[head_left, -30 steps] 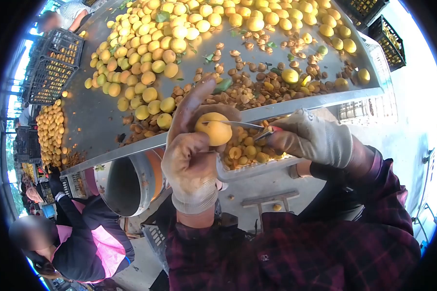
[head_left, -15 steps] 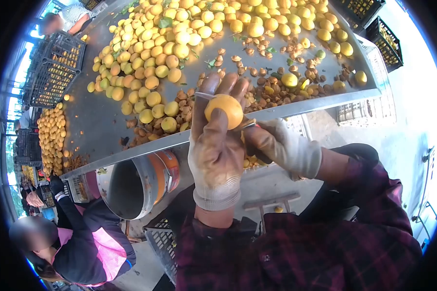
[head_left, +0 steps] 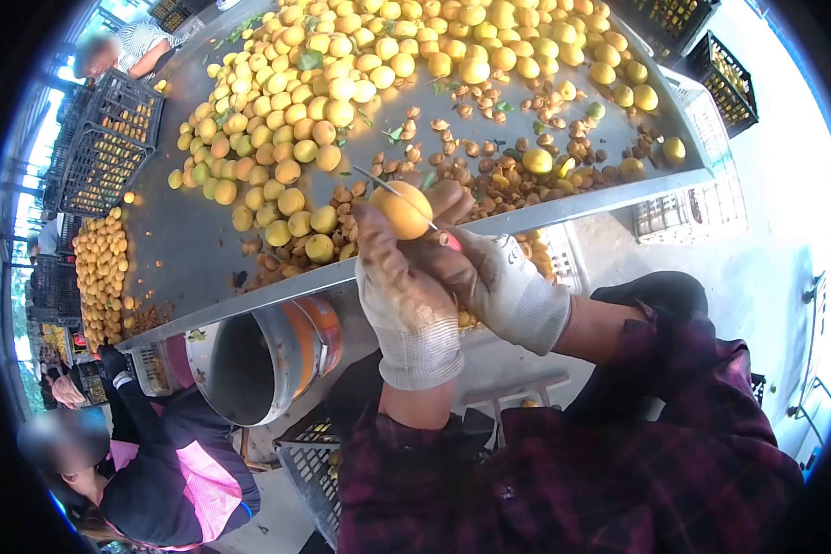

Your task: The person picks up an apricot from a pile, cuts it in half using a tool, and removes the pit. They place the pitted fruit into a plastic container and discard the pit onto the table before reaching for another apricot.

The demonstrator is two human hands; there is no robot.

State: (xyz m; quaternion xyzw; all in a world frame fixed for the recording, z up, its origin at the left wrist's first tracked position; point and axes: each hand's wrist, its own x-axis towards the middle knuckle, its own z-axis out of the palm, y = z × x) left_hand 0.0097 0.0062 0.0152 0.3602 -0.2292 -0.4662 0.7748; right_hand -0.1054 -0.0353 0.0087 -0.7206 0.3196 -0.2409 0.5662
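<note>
the left hand, in a worn, stained work glove, is clamped around a round yellow-orange apricot-like fruit, held up just in front of the near rim of the grey metal tabletop. the right hand, in a white knit glove, is closed on the red handle of a thin-bladed paring knife; the blade lies across the top of the fruit, so the two hands are pressed close together. by the look of it the step in hand is slitting the fruit around its stone; i judge the next move calls for turning the fruit against the blade with a steady grip, keeping the edge off the left thumb.

the tabletop carries a wide heap of whole yellow fruits toward its far side and a band of brown pits and scraps along the near edge. below the rim hangs a grey metal bucket with an orange band. black plastic crates of fruit stand at the left, more at the upper right. another person in a black and pink jacket works low at the left, on pale concrete ground in daylight.
</note>
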